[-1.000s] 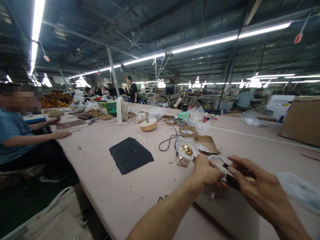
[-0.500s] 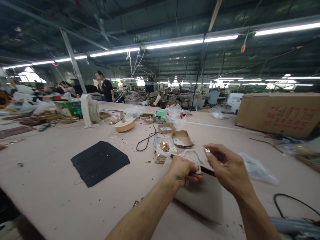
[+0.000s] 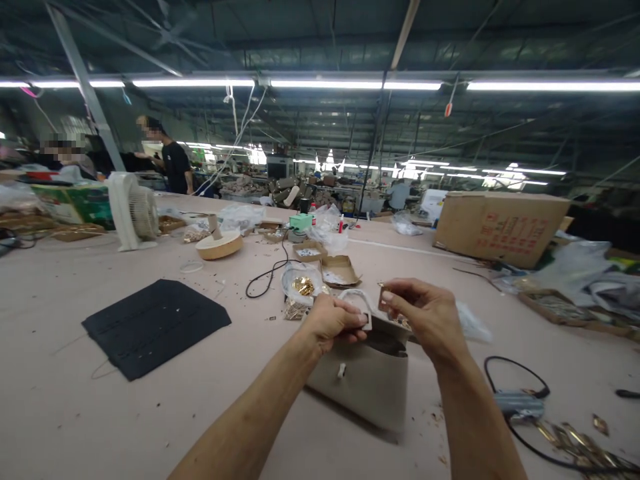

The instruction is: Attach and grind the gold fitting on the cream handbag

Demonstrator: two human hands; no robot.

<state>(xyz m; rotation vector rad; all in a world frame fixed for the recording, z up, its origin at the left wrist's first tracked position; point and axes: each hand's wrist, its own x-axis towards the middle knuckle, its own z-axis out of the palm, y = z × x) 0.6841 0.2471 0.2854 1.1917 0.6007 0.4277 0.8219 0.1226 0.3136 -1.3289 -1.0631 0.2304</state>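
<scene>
A grey-beige handbag (image 3: 367,390) stands tilted on the table in front of me, its top partly open. A small clasp post (image 3: 341,370) sits on its front panel, and a pale handle (image 3: 356,295) curves up behind. My left hand (image 3: 333,323) is closed at the bag's top edge, pinching a pale tab (image 3: 367,322) with a dark slot in it. Just to the right, my right hand (image 3: 425,313) is raised and pinches a small gold metal plate (image 3: 383,298) between thumb and forefinger. The plate is apart from the tab.
Behind the bag lie a bag of gold fittings (image 3: 303,286) and an open cardboard tray (image 3: 340,271). A black panel (image 3: 157,327) lies left; a fan (image 3: 133,210) stands beyond. At right are a grey tool (image 3: 520,405), loose gold plates (image 3: 575,440) and a large carton (image 3: 500,229).
My view has turned to the right. The metal plate in my right hand has tilted to face me differently, and the handbag's front and clasp post show more fully.
</scene>
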